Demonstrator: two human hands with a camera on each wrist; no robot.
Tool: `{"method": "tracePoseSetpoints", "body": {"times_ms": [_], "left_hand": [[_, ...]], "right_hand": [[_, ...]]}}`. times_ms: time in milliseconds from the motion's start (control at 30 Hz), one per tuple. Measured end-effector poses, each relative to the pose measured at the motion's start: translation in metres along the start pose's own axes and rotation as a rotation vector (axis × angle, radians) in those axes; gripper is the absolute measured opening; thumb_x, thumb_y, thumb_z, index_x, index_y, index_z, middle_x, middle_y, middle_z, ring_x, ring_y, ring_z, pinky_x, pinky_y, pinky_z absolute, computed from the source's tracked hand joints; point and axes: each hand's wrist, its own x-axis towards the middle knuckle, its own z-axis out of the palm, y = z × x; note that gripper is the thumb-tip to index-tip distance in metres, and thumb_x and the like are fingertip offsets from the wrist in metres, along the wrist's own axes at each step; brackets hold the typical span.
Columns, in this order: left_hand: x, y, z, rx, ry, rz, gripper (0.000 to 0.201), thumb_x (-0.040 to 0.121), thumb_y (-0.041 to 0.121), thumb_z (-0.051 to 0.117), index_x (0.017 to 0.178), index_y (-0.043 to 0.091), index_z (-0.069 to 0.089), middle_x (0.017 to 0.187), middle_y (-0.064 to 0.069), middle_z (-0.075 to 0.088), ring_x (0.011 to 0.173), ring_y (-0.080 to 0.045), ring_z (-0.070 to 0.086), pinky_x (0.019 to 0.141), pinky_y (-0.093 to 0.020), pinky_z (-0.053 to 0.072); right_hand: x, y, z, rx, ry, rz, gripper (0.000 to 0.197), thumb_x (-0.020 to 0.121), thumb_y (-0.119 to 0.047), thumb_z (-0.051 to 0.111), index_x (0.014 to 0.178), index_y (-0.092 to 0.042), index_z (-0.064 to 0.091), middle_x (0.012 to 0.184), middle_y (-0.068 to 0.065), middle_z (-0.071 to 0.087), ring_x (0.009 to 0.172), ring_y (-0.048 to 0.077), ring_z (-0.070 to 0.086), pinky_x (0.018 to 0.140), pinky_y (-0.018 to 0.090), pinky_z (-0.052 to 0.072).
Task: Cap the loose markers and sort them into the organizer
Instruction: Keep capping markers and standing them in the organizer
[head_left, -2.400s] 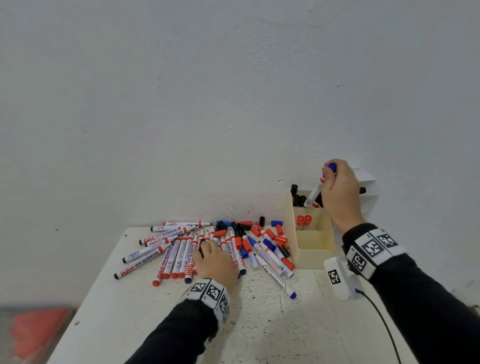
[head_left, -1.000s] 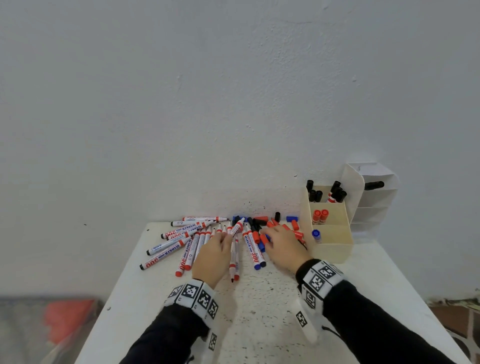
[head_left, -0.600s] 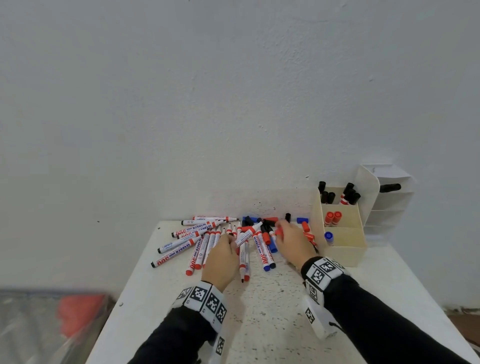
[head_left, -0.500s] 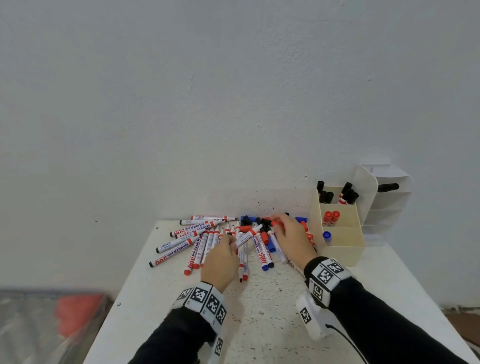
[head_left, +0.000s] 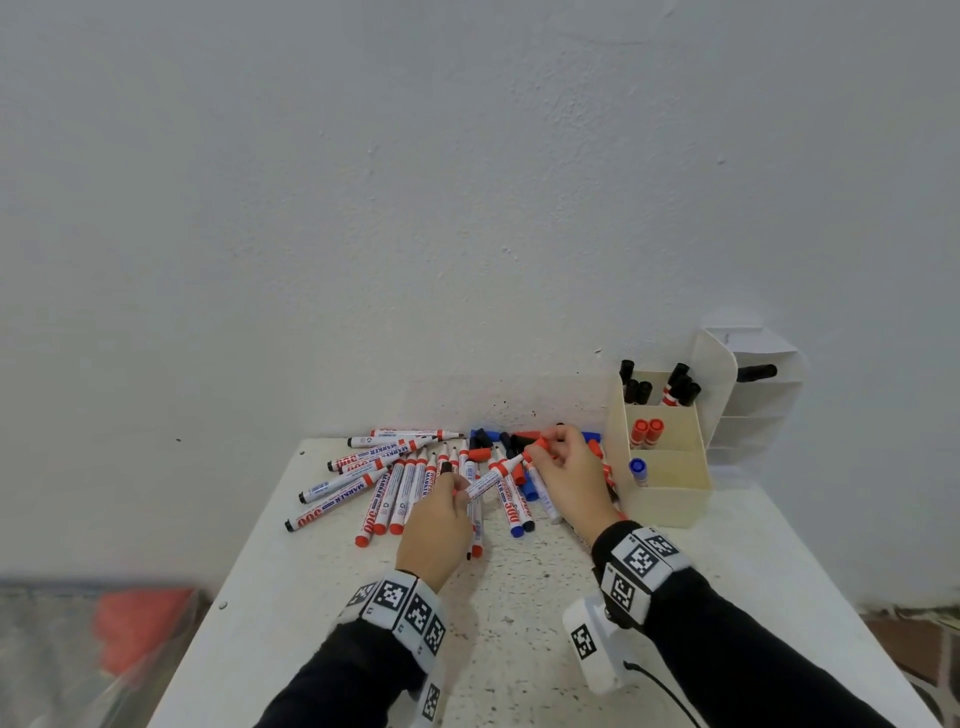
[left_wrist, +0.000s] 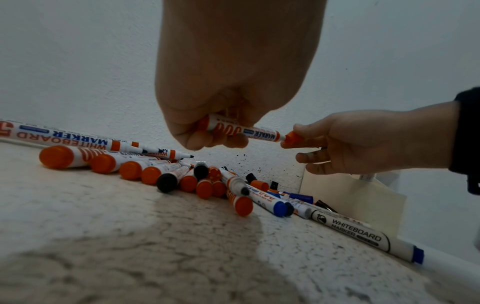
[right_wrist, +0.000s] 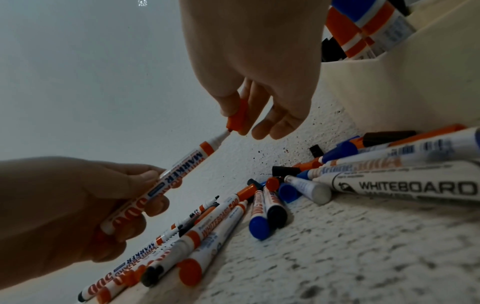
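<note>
From the head view, the left hand (head_left: 436, 525) grips a red marker (head_left: 491, 479) by its barrel, lifted above the pile of markers (head_left: 395, 483) on the table (head_left: 519, 623). The right hand (head_left: 569, 475) pinches a red cap (head_left: 540, 446) at the marker's tip. The organizer (head_left: 670, 493) stands just to the right, red markers in its middle compartment.

The left wrist view shows the cap (left_wrist: 293, 138) meeting the tip — not yet seated, I judge. Keep the barrel steady and level.

In the right wrist view the cap (right_wrist: 237, 118), between thumb and forefinger, lines up with the white nib end. Push straight along the barrel until it stops — a tilted cap may jam or smear ink.
</note>
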Motion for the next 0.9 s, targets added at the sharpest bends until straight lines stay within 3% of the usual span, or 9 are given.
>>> {"method": "tracePoseSetpoints", "body": {"times_ms": [100, 200, 367, 467, 567, 667, 733, 800, 900], "left_hand": [[-0.001, 0.002, 0.001, -0.006, -0.009, 0.021, 0.023, 0.1, 0.019, 0.031, 0.112, 0.013, 0.05, 0.069, 0.007, 0.048, 0.055, -0.004, 0.042, 0.05, -0.015, 0.031], [-0.002, 0.001, 0.0, -0.019, -0.035, 0.032, 0.023, 0.1, 0.018, 0.031, 0.113, 0.013, 0.049, 0.069, 0.007, 0.048, 0.055, -0.004, 0.041, 0.05, -0.014, 0.031], [-0.005, 0.003, -0.002, -0.082, -0.049, 0.013, 0.024, 0.101, 0.017, 0.029, 0.114, 0.012, 0.048, 0.072, 0.007, 0.048, 0.057, -0.004, 0.042, 0.047, -0.011, 0.034], [-0.007, 0.006, -0.003, -0.133, -0.057, 0.002, 0.024, 0.101, 0.016, 0.029, 0.112, 0.011, 0.05, 0.071, 0.005, 0.048, 0.056, -0.005, 0.041, 0.044, -0.009, 0.035], [-0.008, 0.007, -0.004, -0.08, -0.044, 0.041, 0.026, 0.101, 0.018, 0.029, 0.114, 0.012, 0.05, 0.069, 0.006, 0.048, 0.056, -0.005, 0.042, 0.048, -0.011, 0.033], [-0.009, 0.008, -0.006, -0.033, -0.044, 0.06, 0.029, 0.1, 0.024, 0.031, 0.116, 0.014, 0.054, 0.072, 0.007, 0.052, 0.059, -0.003, 0.044, 0.051, -0.014, 0.031], [-0.012, 0.012, -0.008, 0.044, -0.06, 0.115, 0.032, 0.098, 0.034, 0.036, 0.115, 0.017, 0.057, 0.083, 0.008, 0.059, 0.069, -0.003, 0.051, 0.055, -0.012, 0.034], [-0.017, 0.018, -0.009, 0.207, -0.059, 0.176, 0.033, 0.095, 0.043, 0.039, 0.115, 0.022, 0.057, 0.089, 0.007, 0.063, 0.073, -0.005, 0.053, 0.057, -0.011, 0.035], [-0.02, 0.023, -0.011, 0.383, -0.039, 0.217, 0.038, 0.096, 0.044, 0.036, 0.122, 0.024, 0.054, 0.09, 0.006, 0.065, 0.074, -0.005, 0.052, 0.062, -0.017, 0.04]], "right_hand": [[-0.002, -0.001, 0.001, 0.027, -0.034, 0.034, 0.013, 0.091, -0.019, 0.056, 0.102, -0.02, 0.049, 0.093, -0.009, 0.058, 0.082, -0.001, 0.058, 0.068, 0.012, 0.046], [-0.002, -0.004, -0.002, 0.039, -0.065, 0.065, 0.011, 0.092, -0.021, 0.054, 0.102, -0.015, 0.052, 0.091, -0.001, 0.065, 0.072, 0.002, 0.058, 0.067, 0.015, 0.045], [-0.005, -0.01, -0.005, 0.131, -0.13, 0.103, 0.003, 0.095, -0.016, 0.049, 0.098, -0.017, 0.049, 0.083, -0.006, 0.064, 0.054, -0.002, 0.054, 0.058, 0.015, 0.044], [-0.007, -0.011, -0.004, 0.144, -0.121, 0.154, 0.01, 0.096, -0.018, 0.045, 0.103, -0.013, 0.05, 0.073, -0.004, 0.056, 0.057, 0.007, 0.048, 0.055, 0.017, 0.04], [-0.009, -0.01, -0.002, 0.1, -0.135, 0.144, 0.015, 0.097, -0.022, 0.045, 0.104, -0.011, 0.052, 0.074, -0.003, 0.057, 0.057, 0.003, 0.048, 0.053, 0.014, 0.038], [-0.011, -0.007, -0.002, 0.051, -0.142, 0.14, 0.029, 0.096, -0.034, 0.045, 0.093, -0.007, 0.054, 0.068, 0.001, 0.059, 0.057, 0.006, 0.053, 0.06, 0.017, 0.039], [-0.01, -0.002, -0.002, -0.055, -0.126, 0.148, 0.041, 0.095, -0.043, 0.041, 0.075, -0.01, 0.054, 0.058, 0.002, 0.048, 0.058, 0.014, 0.048, 0.062, 0.024, 0.039], [-0.01, 0.003, -0.001, -0.093, -0.089, 0.169, 0.042, 0.096, -0.04, 0.038, 0.063, -0.016, 0.046, 0.056, 0.003, 0.038, 0.058, 0.017, 0.04, 0.062, 0.031, 0.034], [-0.011, 0.0, 0.003, -0.064, -0.056, 0.179, 0.04, 0.097, -0.027, 0.037, 0.058, -0.018, 0.037, 0.055, 0.001, 0.032, 0.056, 0.015, 0.033, 0.059, 0.031, 0.027]]}}
